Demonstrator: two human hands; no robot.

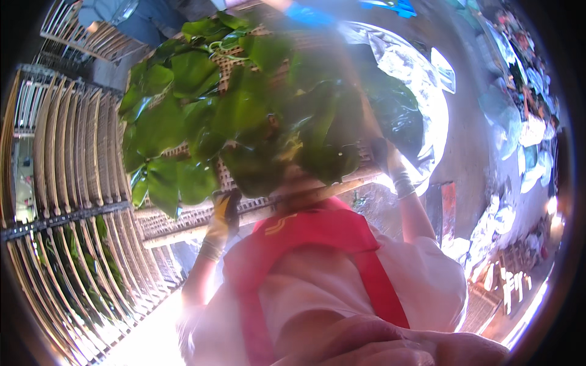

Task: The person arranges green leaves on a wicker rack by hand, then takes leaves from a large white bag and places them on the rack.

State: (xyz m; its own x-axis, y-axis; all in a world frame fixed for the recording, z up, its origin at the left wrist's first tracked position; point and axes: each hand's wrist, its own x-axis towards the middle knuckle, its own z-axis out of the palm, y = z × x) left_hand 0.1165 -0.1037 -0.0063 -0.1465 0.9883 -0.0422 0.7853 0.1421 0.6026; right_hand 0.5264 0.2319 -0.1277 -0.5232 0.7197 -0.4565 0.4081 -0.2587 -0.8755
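In front of me lies a woven slatted tray (174, 216) with a pale front bar. Broad, wet-looking green leaves (244, 104) cover most of it. My left hand (224, 212), in a yellowish glove with dark fingers, is closed over the front edge, left of my body. Farther right my right hand (387, 158), gloved too, closes at the same edge beside the leaves; its fingertips are partly hidden and blurred. Behind it, a shiny white sheet (427, 91) curves around the tray's right side.
Slatted wooden racks (79, 146) stand at the left, with more green leaves (91, 256) behind the lower slats. At the far left is a person in blue-grey clothing (143, 18). Something blue (308, 13), perhaps a sleeve or glove, shows beyond the tray. Piled items (525, 128) line the right.
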